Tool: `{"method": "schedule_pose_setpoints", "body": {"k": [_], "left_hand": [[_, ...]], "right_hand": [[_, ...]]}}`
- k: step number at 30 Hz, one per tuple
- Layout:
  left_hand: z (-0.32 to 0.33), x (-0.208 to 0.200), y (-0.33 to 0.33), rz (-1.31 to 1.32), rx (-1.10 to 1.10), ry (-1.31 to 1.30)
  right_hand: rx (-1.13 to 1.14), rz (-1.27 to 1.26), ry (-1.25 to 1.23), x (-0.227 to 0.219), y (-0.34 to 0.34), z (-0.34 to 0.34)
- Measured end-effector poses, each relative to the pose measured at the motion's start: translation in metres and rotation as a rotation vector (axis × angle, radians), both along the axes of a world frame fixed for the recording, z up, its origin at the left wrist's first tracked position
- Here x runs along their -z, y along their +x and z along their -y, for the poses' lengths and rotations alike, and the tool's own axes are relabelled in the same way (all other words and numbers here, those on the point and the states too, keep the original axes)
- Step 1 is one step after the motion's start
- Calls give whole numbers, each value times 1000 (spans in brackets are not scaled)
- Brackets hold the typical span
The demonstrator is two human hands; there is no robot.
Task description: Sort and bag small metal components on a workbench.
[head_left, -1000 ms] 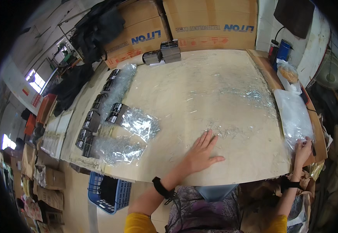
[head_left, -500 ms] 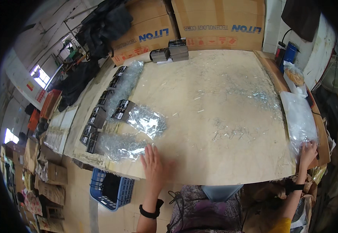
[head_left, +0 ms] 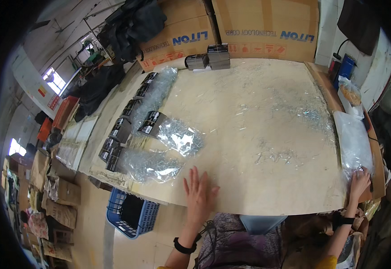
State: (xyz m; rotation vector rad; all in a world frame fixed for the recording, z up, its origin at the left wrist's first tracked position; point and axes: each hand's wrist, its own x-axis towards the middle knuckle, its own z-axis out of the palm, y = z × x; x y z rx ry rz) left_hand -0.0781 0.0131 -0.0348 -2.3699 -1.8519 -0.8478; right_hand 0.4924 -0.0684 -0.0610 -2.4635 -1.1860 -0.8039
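My left hand (head_left: 198, 192) is open over the near edge of the table, fingers spread, with nothing in it. Just beyond its fingertips lies a clear plastic bag (head_left: 152, 168) of thin shiny pieces. Another such bag (head_left: 182, 138) lies behind it, a banded bundle of black cards (head_left: 151, 123) at its left end. At the right edge, my right hand (head_left: 360, 183) has its fingers closed on the near end of a stack of clear plastic bags (head_left: 355, 140). The fingertips are partly hidden, so how many bags they pinch does not show.
Banded card bundles (head_left: 120, 130) line the table's left side beside more filled plastic (head_left: 157, 96). Loose thin pieces (head_left: 278, 154) scatter over the pale tabletop (head_left: 235, 179). Card stacks (head_left: 218, 57) and cardboard boxes (head_left: 267, 29) stand at the back. A blue basket (head_left: 148, 217) sits below the left front.
My left hand has moved right, away from the near filled bag, with its fingers spreading. My right hand stays at the bag stack. The whole view has shifted slightly.
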Motion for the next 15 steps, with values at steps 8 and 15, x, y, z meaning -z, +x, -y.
{"method": "schedule_pose_setpoints", "body": {"k": [8, 15], "left_hand": [[14, -1, 27, 84, 87, 24], [14, -2, 29, 81, 74, 43]], "right_hand": [[5, 72, -30, 3, 4, 4], [-142, 158, 120, -16, -25, -3]]}}
